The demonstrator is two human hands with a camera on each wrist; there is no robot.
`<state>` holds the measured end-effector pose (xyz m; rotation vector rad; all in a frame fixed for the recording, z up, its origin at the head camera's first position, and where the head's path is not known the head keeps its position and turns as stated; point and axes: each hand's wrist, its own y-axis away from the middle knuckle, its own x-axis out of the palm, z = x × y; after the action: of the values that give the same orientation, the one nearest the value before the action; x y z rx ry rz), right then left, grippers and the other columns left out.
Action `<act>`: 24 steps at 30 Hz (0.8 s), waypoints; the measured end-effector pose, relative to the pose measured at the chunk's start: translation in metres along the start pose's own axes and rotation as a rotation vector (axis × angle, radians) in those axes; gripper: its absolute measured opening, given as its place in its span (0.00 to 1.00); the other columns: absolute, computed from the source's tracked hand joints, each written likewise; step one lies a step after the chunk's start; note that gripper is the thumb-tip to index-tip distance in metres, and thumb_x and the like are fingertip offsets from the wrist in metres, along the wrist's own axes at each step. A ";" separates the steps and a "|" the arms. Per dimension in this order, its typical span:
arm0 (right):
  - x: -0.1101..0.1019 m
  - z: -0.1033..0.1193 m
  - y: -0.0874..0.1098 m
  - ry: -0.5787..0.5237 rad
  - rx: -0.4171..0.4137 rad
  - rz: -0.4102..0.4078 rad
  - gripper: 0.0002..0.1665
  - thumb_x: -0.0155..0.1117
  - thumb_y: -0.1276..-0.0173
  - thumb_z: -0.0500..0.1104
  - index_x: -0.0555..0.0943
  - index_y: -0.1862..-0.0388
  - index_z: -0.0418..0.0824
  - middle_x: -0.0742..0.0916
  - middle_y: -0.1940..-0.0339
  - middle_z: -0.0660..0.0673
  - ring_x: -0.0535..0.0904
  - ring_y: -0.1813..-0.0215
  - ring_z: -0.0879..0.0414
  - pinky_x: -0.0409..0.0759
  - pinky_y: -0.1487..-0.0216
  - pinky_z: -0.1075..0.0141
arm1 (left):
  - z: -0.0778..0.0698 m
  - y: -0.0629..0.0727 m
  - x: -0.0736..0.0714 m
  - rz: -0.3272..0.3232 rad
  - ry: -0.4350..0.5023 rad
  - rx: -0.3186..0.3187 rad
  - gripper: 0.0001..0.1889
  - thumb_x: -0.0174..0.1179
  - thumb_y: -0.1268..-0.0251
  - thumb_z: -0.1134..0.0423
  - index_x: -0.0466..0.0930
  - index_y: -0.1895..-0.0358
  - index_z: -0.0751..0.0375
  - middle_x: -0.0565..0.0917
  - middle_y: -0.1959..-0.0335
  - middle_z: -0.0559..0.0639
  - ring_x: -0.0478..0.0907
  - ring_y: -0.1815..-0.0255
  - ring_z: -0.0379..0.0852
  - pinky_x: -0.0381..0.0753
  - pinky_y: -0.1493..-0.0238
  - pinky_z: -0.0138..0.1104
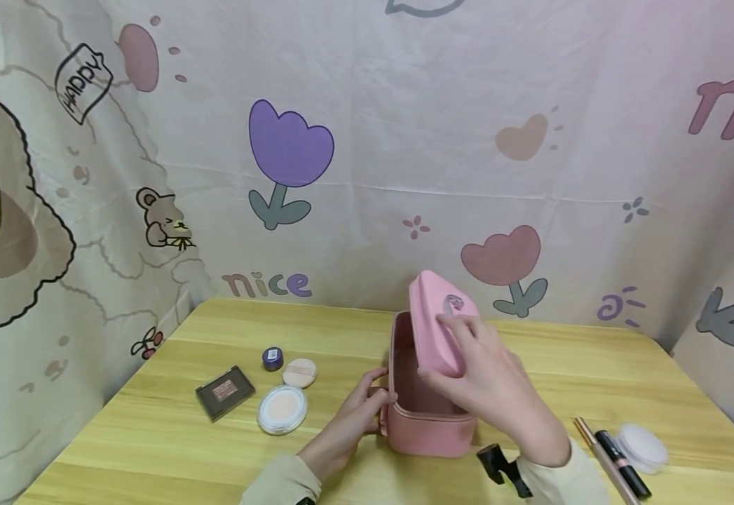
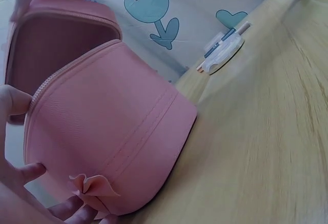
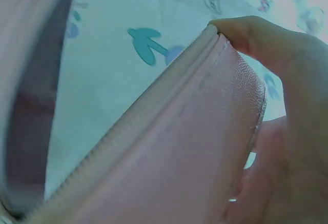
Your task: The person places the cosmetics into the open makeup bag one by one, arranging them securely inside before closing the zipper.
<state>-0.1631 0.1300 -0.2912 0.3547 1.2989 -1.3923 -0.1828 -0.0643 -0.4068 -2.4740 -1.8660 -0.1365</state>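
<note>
A pink zippered cosmetic case (image 1: 431, 436) stands on the table with its lid (image 1: 432, 330) raised and tilted. My right hand (image 1: 489, 375) grips the lid by its edges, the thumb at the zipper rim in the right wrist view. At the case's left side, my left hand (image 1: 355, 421) holds the wall, with a fingertip at the zippered rim (image 2: 56, 78) and other fingers low down beside a small pink bow-like tab (image 2: 95, 187). The dark pink inside of the case shows partly; the lid and right hand hide the rest.
Left of the case lie a dark eyeshadow palette (image 1: 225, 393), a small purple jar (image 1: 273, 358), a powder puff (image 1: 300, 373) and a round compact (image 1: 282, 409). At the right are two slim cosmetic tubes (image 1: 622, 463) and a round white container (image 1: 642, 447). A printed cloth hangs behind.
</note>
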 end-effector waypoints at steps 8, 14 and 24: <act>-0.025 -0.018 0.007 -0.087 0.077 0.042 0.43 0.68 0.40 0.57 0.65 0.29 0.45 0.74 0.39 0.39 0.78 0.52 0.44 0.77 0.58 0.49 | 0.004 0.001 0.000 0.011 -0.015 -0.017 0.32 0.55 0.33 0.61 0.57 0.29 0.65 0.71 0.45 0.60 0.73 0.54 0.48 0.75 0.58 0.39; -0.039 -0.034 0.010 -0.175 0.071 0.055 0.41 0.67 0.36 0.54 0.63 0.28 0.44 0.71 0.37 0.43 0.75 0.48 0.45 0.76 0.54 0.48 | 0.004 0.002 0.002 0.004 0.006 -0.017 0.30 0.56 0.34 0.62 0.59 0.31 0.68 0.69 0.42 0.63 0.74 0.52 0.49 0.75 0.55 0.40; -0.049 -0.062 0.021 -0.293 0.165 0.076 0.40 0.63 0.32 0.51 0.59 0.25 0.44 0.74 0.36 0.34 0.75 0.43 0.35 0.77 0.52 0.45 | 0.007 0.001 0.006 -0.017 0.022 -0.014 0.29 0.55 0.35 0.64 0.60 0.34 0.73 0.67 0.39 0.66 0.73 0.53 0.50 0.75 0.59 0.38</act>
<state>-0.1579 0.2111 -0.2833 0.2942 0.9261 -1.4303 -0.1794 -0.0586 -0.4130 -2.4563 -1.8840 -0.1778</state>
